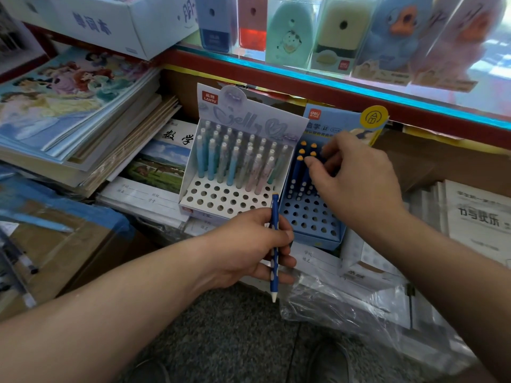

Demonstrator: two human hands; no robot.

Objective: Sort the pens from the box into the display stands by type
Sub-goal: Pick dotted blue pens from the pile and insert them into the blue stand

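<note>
Pens of two kinds stand in two perforated displays side by side on top of exercise books [143, 194]: pastel pens [235, 161] fill the back rows of the white stand [215, 201], and dark blue pens with orange tops [298, 172] occupy the back left corner of the blue stand [309, 217], each kind kept to its own holder so the types do not mix. The left hand [249, 244] is clamped round one spotted blue pen [274, 214], held upright with its white tip down, just in front of the gap between the two stands, probably parked there as the next to go in, tip ready for a hole. The right hand [356, 183] reaches over the blue stand, thumb and fingers drawn close at the pen tops; the palm hides what lies beneath, so I cannot tell whether it pinches a pen or only steadies the row. Both stands have their front holes free, which suggests filling runs from the back forward so seated pens do not block the reach. Crumpled clear plastic [345, 308] lies in front of the blue stand
</note>
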